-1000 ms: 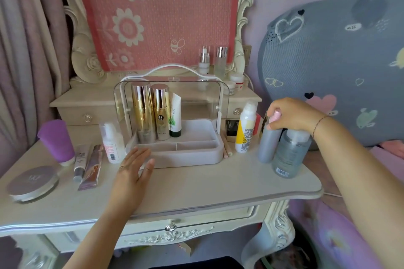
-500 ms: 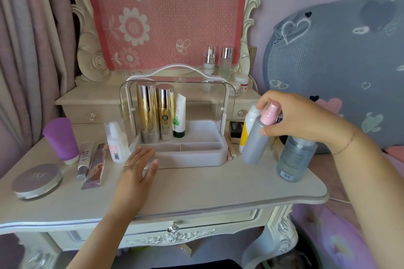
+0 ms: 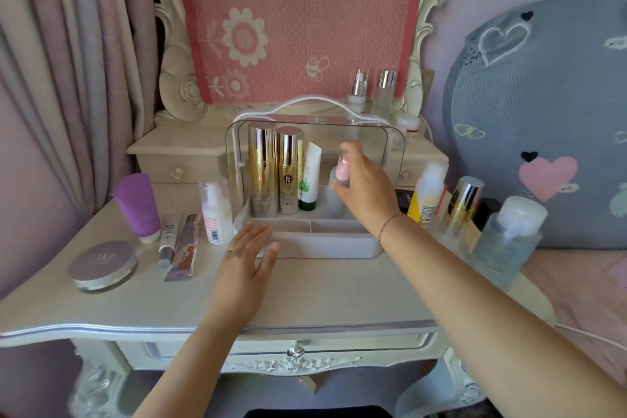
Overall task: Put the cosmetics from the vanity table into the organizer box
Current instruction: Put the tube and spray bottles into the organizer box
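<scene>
The clear-walled organizer box [image 3: 319, 244] stands mid-table with two gold bottles [image 3: 263, 170] and a white aloe tube [image 3: 309, 180] upright in its back row. My right hand [image 3: 368, 185] reaches into the box and grips a frosted spray bottle with a pink top [image 3: 339, 185], upright just right of the tube. My left hand [image 3: 246, 254] rests flat with straight fingers on the table, touching the box's front left corner. On the table lie a purple tube [image 3: 137, 205], a round compact [image 3: 103, 265], two slim tubes [image 3: 178, 243] and a white pump bottle [image 3: 215, 210].
Right of the box stand a yellow-white bottle [image 3: 425, 195], a gold-capped bottle [image 3: 463, 205] and a large clear blue bottle [image 3: 509, 237] near the table's right edge. Small bottles [image 3: 371, 92] sit on the back shelf under the covered mirror. A grey cushion [image 3: 543, 112] lies right.
My right hand lifted the pink-topped spray bottle from the right side of the table and carried it leftward into the organizer box. My left hand stayed by the box.
</scene>
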A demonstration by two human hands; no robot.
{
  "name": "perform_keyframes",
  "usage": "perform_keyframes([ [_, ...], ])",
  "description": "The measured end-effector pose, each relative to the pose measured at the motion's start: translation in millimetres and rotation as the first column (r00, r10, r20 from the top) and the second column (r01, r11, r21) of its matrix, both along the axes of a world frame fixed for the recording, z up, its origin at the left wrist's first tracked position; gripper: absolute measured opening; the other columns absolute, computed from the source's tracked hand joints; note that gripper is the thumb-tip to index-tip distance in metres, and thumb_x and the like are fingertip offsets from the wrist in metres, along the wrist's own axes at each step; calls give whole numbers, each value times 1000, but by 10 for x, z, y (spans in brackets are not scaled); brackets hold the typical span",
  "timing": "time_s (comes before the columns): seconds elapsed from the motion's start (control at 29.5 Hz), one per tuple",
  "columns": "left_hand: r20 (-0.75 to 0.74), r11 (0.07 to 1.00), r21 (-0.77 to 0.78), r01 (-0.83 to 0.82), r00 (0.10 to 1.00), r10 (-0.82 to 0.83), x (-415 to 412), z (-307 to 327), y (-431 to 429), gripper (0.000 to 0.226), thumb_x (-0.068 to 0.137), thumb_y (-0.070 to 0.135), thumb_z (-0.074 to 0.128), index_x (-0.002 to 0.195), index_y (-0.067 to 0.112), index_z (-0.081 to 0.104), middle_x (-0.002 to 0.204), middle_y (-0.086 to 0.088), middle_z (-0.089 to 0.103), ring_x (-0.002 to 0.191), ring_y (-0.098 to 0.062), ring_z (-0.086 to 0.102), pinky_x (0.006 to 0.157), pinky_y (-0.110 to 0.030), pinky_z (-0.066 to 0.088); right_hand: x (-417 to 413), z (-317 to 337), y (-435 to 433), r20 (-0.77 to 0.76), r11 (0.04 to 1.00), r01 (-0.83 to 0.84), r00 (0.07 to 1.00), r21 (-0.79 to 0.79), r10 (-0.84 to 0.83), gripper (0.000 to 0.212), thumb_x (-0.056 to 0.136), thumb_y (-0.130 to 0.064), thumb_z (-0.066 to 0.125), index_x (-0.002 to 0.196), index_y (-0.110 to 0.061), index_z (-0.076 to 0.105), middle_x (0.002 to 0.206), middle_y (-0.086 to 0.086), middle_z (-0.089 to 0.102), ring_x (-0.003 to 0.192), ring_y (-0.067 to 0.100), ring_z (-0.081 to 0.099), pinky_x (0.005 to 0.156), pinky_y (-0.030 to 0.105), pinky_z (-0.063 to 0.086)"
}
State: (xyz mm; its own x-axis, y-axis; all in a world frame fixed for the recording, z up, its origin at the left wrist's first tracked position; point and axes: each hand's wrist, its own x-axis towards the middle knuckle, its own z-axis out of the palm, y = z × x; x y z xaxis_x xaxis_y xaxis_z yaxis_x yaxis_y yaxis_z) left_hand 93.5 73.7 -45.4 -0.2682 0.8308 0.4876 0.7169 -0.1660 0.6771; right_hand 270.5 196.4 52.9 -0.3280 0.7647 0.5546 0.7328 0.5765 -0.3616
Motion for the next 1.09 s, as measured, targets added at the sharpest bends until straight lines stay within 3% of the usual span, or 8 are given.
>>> perform_keyframes([
  [0.17,13,1000,6,9,1000,-9,-3,-1,-16,46,89,40,44,124,13,58,134,-3,53,135,-14,32,109,-31,25,-103,-160,405,-286,975,72,949,-209,-131,42,81,-18,68,117,-9,48,101,11,64,90,29,60,66,29,40],
  [0.27,19,1000,11,6,1000,-6,1,2,-18,49,88,43,42,123,13,58,133,-2,53,135,-13,32,108,-29,25,-116,-335,552,-148,927,98,976,-362,-161,20,80,-20,68,90,-7,56,83,8,61,80,26,57,64,28,37],
  [0.34,23,1000,11,7,1000,-8,5,0,-15,49,88,42,43,124,13,57,134,-2,53,135,-13,31,108,-29,24,-148,-472,596,-91,895,113,982,-431,-168,18,82,-22,66,83,-7,57,79,8,59,77,25,57,63,28,39],
  [0.61,22,1000,12,8,1000,-9,-7,-17,-5,45,89,39,45,123,13,58,133,-2,54,135,-13,32,108,-30,25,-277,-560,693,-67,858,124,981,-498,-180,31,78,-22,72,103,-7,61,103,12,67,94,29,62,74,33,46],
  [0.78,19,1000,-1,8,1000,-8,-3,-7,-11,47,88,41,43,124,14,58,133,-1,53,135,-11,31,107,-28,24,-264,-513,660,-14,836,150,983,-528,-185,32,81,-23,71,105,-4,62,106,15,68,96,30,63,78,34,49],
  [0.88,13,1000,-11,6,1000,-6,-10,-6,-17,48,89,43,42,125,15,57,134,0,52,135,-10,30,107,-27,23,-169,-444,432,-43,866,166,977,-471,-211,43,85,-25,66,118,-2,54,109,14,63,107,31,60,80,34,47],
  [0.98,14,1000,-22,10,1000,-9,-12,-7,-17,49,88,44,41,125,16,56,135,1,51,135,-10,29,108,-28,23,112,-476,-67,-346,968,72,926,-239,-154,45,86,-23,66,126,-8,52,116,10,63,106,25,61,90,36,51],
  [1.09,10,1000,-28,14,1000,-14,-8,7,-14,48,88,42,42,124,14,57,134,-1,52,135,-13,32,109,-31,25,601,-619,-614,-591,990,120,805,68,-57,26,84,-22,67,109,-19,60,98,-4,64,87,10,63,82,19,50],
])
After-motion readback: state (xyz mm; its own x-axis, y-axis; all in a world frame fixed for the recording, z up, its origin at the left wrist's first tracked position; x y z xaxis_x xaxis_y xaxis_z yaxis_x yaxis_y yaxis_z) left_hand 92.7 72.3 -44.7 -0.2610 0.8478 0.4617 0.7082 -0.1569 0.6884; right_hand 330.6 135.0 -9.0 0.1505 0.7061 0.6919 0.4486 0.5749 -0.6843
